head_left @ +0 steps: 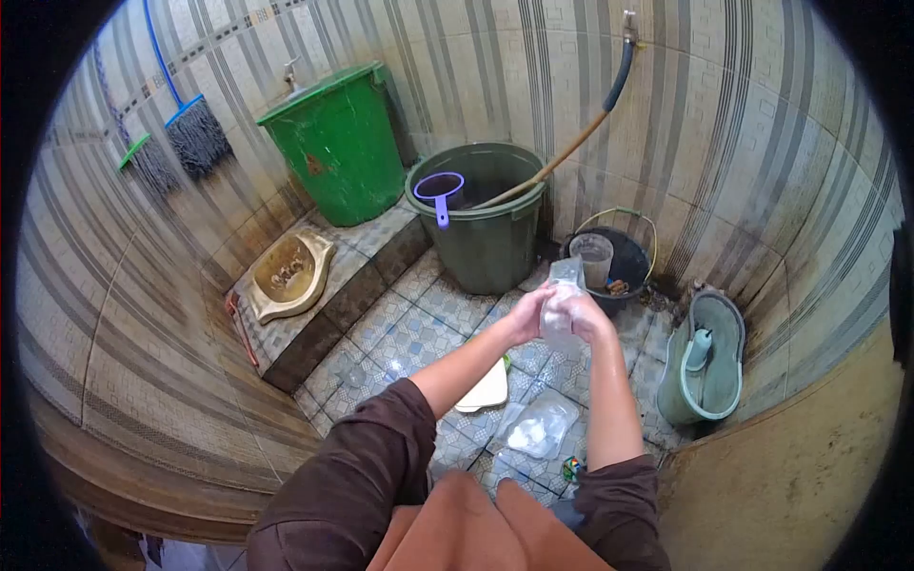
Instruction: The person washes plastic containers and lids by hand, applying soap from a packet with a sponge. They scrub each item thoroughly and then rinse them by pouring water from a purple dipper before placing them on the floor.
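Observation:
Both hands meet in front of me, above the floor, around a clear plastic piece [566, 270] smeared with white suds; it looks like a small container, but its exact kind cannot be made out. My left hand [529, 314] grips its left side. On the right side my right hand [585, 312] is closed over it, with suds on the fingers. Below them a clear plastic tub or bag [539, 426] with white foam in it lies on the tiles. Left of that is a cream-coloured flat item [486, 390], partly hidden by my left forearm.
Ahead stands a large dark green bucket [486, 247] with a purple dipper [441, 200] and a hose [571, 147]. A black pail [624, 300] is behind my hands. Green bin [333, 152] and squat toilet [290, 276] are left; a cut-open container [705, 366] is right.

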A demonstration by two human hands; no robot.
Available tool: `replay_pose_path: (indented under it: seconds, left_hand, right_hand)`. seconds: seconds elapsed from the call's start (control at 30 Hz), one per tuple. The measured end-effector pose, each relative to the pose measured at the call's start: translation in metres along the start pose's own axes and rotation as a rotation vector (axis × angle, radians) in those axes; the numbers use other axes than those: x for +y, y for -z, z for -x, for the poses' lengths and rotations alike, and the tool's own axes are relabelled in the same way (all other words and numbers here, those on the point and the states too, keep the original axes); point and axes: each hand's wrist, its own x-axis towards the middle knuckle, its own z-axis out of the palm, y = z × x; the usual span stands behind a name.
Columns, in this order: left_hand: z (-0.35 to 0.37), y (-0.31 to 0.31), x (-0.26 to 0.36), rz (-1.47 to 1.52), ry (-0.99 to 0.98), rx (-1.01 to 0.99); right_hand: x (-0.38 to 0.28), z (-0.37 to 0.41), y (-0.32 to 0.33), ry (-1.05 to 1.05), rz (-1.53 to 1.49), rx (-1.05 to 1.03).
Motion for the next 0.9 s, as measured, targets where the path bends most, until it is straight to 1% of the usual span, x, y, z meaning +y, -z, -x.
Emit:
replay_pose_path:
  seconds: [0.03, 0.07, 0.1, 0.13, 0.17, 0.2, 0.23, 0.27, 0.3, 0.37, 0.4, 0.43, 0.47, 0.5, 0.53, 0.57, 0.6, 0.63, 0.7, 0.77, 0.8, 0.83, 0.87, 0.9]
  left_hand:
    - [0.005, -0.003, 0.013, -0.053, 0.137, -0.045]
    - [0.007, -0.006, 0.025, -0.096, 0.198, -0.096]
    - [0.02, -0.027, 0.038, -0.108, 0.173, -0.063]
    - [0.02, -0.033, 0.042, -0.165, 0.106, -0.039]
    - [0.02, -0.039, 0.045, -0.223, 0.04, -0.014]
    - [0.02, -0.043, 0.048, -0.226, 0.043, -0.015]
    - [0.02, -0.046, 0.051, -0.199, -0.002, -0.047]
    - [0.022, -0.049, 0.051, -0.171, -0.047, -0.079]
    - [0.025, -0.054, 0.05, -0.174, -0.04, -0.081]
    - [0.029, -0.064, 0.045, -0.326, -0.2, -0.048]
    - [0.022, -0.06, 0.039, -0.397, -0.206, -0.102]
    - [0.02, -0.06, 0.036, -0.516, -0.23, -0.076]
    - [0.018, -0.055, 0.037, -0.459, -0.136, -0.222]
    - [0.023, -0.05, 0.033, -0.277, 0.107, -0.153]
    - [0.036, -0.071, 0.03, -0.235, 0.086, -0.1]
    - [0.034, -0.067, 0.024, -0.203, 0.1, -0.109]
    - [0.031, -0.065, 0.019, -0.241, 0.113, -0.078]
    - [0.038, -0.076, 0.019, -0.373, 0.019, 0.004]
    - [0.027, -0.064, 0.014, -0.297, 0.003, 0.068]
    - [0.01, -0.047, 0.012, -0.321, 0.047, 0.242]
    - [0.014, -0.055, 0.015, -0.257, 0.044, 0.198]
    - [0.013, -0.055, 0.012, -0.253, 0.052, 0.196]
    - [0.013, -0.056, 0.007, -0.276, 0.136, 0.14]
    - [0.013, -0.056, 0.001, -0.298, 0.223, 0.087]
  right_hand:
    - [-0.001, 0.003, -0.008, 0.089, 0.362, 0.17]
    - [-0.005, 0.006, -0.01, 0.069, 0.594, 0.203]
    - [-0.019, 0.022, -0.021, 0.045, 0.826, 0.234]
    - [-0.031, 0.037, -0.032, 0.073, 0.875, 0.327]
    - [-0.036, 0.043, -0.033, 0.073, 0.873, 0.332]
    - [-0.041, 0.048, -0.033, 0.045, 0.925, 0.295]
    - [-0.045, 0.052, -0.035, 0.015, 0.976, 0.255]
    - [-0.049, 0.057, -0.037, 0.022, 1.001, 0.275]
    - [-0.055, 0.063, -0.041, 0.019, 0.996, 0.281]
    - [-0.062, 0.072, -0.045, 0.132, 1.073, 0.279]
    - [-0.056, 0.068, -0.041, 0.301, 0.975, 0.265]
    - [-0.043, 0.06, -0.034, 0.458, 0.872, 0.256]
    - [-0.025, 0.037, -0.024, 0.617, 0.804, 0.363]
    - [-0.011, 0.02, -0.013, 0.766, 0.737, 0.477]
    - [-0.02, 0.034, -0.012, 0.77, 0.685, 0.482]
    - [-0.033, 0.051, -0.012, 0.776, 0.636, 0.482]
    - [-0.029, 0.056, -0.005, 0.677, 0.846, 0.506]
    - [-0.029, 0.061, 0.001, 0.58, 1.052, 0.512]
    - [-0.035, 0.075, 0.007, 0.499, 1.051, 0.486]
    - [-0.048, 0.093, 0.02, 0.734, 0.889, 0.881]
    - [-0.05, 0.098, 0.029, 0.744, 0.758, 0.968]
    - [-0.048, 0.105, 0.041, 0.747, 0.624, 1.053]
    - [-0.044, 0.108, 0.053, 0.557, -0.021, 0.652]
    - [-0.039, 0.11, 0.049, 0.396, -0.416, 0.447]
